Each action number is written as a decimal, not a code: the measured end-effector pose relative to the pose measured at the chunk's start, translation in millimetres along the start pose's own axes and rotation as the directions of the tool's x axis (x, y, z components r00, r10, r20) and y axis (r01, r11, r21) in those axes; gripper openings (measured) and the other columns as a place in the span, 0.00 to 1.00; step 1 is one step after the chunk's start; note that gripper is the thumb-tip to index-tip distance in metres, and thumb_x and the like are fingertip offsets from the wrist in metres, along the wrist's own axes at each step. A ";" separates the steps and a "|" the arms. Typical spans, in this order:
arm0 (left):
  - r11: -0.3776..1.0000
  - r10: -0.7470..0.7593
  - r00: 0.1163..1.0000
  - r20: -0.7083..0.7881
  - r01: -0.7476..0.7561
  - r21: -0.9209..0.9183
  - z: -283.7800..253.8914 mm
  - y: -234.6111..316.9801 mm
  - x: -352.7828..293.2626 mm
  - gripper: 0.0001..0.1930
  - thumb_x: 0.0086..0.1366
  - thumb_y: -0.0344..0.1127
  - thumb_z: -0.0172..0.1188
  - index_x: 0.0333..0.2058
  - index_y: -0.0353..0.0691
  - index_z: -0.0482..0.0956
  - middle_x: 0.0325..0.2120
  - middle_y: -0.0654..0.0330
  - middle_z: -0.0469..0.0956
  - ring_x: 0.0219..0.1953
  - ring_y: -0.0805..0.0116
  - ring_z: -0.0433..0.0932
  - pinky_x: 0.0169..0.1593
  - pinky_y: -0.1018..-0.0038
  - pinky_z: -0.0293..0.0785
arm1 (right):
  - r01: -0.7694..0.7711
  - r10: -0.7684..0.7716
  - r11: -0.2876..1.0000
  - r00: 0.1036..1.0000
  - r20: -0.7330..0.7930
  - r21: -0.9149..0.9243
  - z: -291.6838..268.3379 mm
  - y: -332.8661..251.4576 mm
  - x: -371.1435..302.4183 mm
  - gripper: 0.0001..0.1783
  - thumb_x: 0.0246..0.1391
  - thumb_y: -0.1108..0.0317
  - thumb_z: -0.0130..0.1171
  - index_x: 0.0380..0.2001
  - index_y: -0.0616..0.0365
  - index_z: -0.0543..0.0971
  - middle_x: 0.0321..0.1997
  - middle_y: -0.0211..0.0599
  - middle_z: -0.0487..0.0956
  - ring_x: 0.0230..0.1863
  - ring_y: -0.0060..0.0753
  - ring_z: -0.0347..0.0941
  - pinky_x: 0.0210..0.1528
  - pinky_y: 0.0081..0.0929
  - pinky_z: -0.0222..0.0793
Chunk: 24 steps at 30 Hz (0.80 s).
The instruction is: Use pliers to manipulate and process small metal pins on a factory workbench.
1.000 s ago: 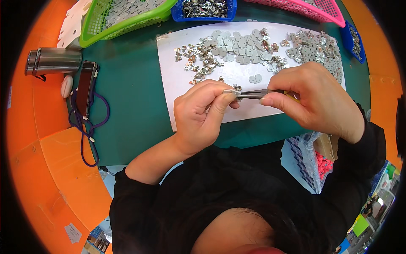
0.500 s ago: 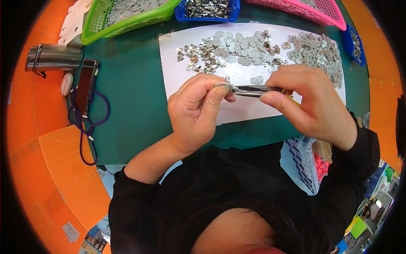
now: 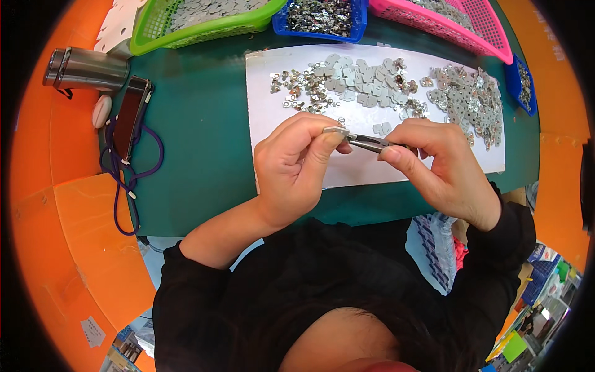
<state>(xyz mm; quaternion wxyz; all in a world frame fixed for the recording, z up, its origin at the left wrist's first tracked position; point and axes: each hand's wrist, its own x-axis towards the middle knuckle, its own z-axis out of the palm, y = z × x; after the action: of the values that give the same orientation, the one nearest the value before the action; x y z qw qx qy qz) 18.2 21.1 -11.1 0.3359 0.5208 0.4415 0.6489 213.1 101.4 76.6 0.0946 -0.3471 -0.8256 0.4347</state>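
Between the thumb and fingers of my left hand [image 3: 291, 164] is pinched a small flat metal plate [image 3: 335, 130]. My right hand [image 3: 443, 164] is wrapped round a pair of pliers [image 3: 370, 142], whose narrow jaws point left and meet the plate's edge. The jaws look closed at the plate; what lies between them is too small to make out. Just beyond the hands, a white sheet [image 3: 359, 173] bears loose grey plates [image 3: 365, 80], small shiny metal fittings [image 3: 304, 90] on the left and a heap of metal parts [image 3: 468, 99] on the right.
Along the far edge stand a green basket [image 3: 211, 31], a blue bin [image 3: 319, 36] and a pink basket [image 3: 446, 38], all holding metal parts. A smaller blue bin [image 3: 520, 87] sits far right. At left lie a steel flask [image 3: 93, 69] and a phone [image 3: 131, 115] with a purple cord.
The plier jaws, spread apart half a second ago, have come together at the plate. My right hand has tightened round the pliers and tilted them. The whole view has shifted slightly.
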 end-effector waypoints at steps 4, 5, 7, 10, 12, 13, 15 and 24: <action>1.000 0.009 1.000 -0.005 -0.009 0.014 0.6 1.3 1.8 0.03 0.66 0.22 0.58 0.33 0.29 0.79 0.28 0.56 0.80 0.28 0.72 0.79 0.33 0.79 0.74 | -0.075 0.073 0.997 0.995 0.061 0.036 -1.2 -0.2 2.1 0.13 0.62 0.63 0.57 0.33 0.64 0.81 0.25 0.37 0.76 0.26 0.28 0.70 0.30 0.25 0.63; 1.000 0.014 1.000 -0.013 -0.014 0.018 0.2 2.0 2.0 0.03 0.66 0.22 0.58 0.33 0.29 0.79 0.28 0.56 0.80 0.28 0.72 0.79 0.33 0.79 0.74 | -0.068 0.064 0.996 0.996 0.067 0.056 0.0 1.3 2.3 0.15 0.63 0.62 0.56 0.32 0.64 0.81 0.25 0.36 0.76 0.26 0.27 0.69 0.30 0.25 0.63; 0.997 0.029 1.000 -0.009 -0.028 0.070 -0.8 2.5 3.0 0.03 0.65 0.22 0.58 0.32 0.29 0.79 0.28 0.56 0.80 0.28 0.72 0.79 0.32 0.79 0.74 | -0.057 0.051 0.996 0.996 0.078 0.072 2.9 2.8 3.2 0.16 0.64 0.61 0.55 0.32 0.64 0.81 0.24 0.36 0.76 0.26 0.26 0.69 0.30 0.25 0.63; 0.993 0.063 0.998 -0.026 -0.061 0.103 -1.0 0.8 3.6 0.02 0.65 0.22 0.58 0.32 0.30 0.79 0.28 0.56 0.80 0.28 0.72 0.79 0.32 0.79 0.74 | -0.125 0.114 0.984 0.989 0.090 0.129 6.8 3.0 4.4 0.17 0.65 0.59 0.53 0.32 0.64 0.81 0.24 0.35 0.76 0.26 0.25 0.69 0.30 0.24 0.62; 0.992 0.063 0.997 -0.032 -0.059 0.113 -1.2 0.7 3.7 0.02 0.65 0.22 0.59 0.32 0.30 0.79 0.27 0.56 0.80 0.28 0.72 0.79 0.32 0.79 0.74 | -0.133 0.122 0.981 0.989 0.087 0.138 7.9 3.7 5.3 0.17 0.65 0.60 0.54 0.31 0.63 0.81 0.23 0.34 0.75 0.26 0.24 0.68 0.30 0.24 0.62; 0.991 0.060 0.998 -0.031 -0.056 0.122 -1.1 0.8 3.5 0.02 0.65 0.22 0.59 0.32 0.30 0.79 0.27 0.57 0.80 0.28 0.72 0.79 0.32 0.79 0.74 | -0.131 0.119 0.982 0.989 0.089 0.136 8.6 4.2 5.5 0.17 0.65 0.60 0.54 0.31 0.63 0.81 0.23 0.34 0.75 0.26 0.24 0.68 0.30 0.24 0.62; 0.993 0.050 0.998 -0.038 -0.045 0.113 -0.9 1.6 3.1 0.02 0.65 0.22 0.59 0.32 0.31 0.79 0.27 0.57 0.80 0.28 0.72 0.79 0.31 0.79 0.74 | -0.108 0.102 0.988 0.993 0.062 0.114 9.5 5.1 5.9 0.16 0.65 0.60 0.54 0.31 0.62 0.82 0.22 0.33 0.74 0.25 0.24 0.67 0.29 0.24 0.61; 0.995 0.009 0.998 -0.058 -0.004 0.096 1.1 0.8 1.5 0.03 0.65 0.22 0.59 0.32 0.30 0.80 0.26 0.56 0.80 0.26 0.72 0.79 0.30 0.79 0.74 | -0.079 0.075 0.992 0.996 0.037 0.103 14.9 6.2 5.5 0.16 0.65 0.61 0.53 0.30 0.63 0.81 0.18 0.33 0.70 0.21 0.24 0.63 0.25 0.25 0.57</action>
<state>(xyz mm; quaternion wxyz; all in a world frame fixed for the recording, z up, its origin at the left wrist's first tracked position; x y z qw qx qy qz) 18.9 22.4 -9.7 0.2953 0.5185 0.4800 0.6431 205.2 97.7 61.9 0.0823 -0.3661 -0.7891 0.4863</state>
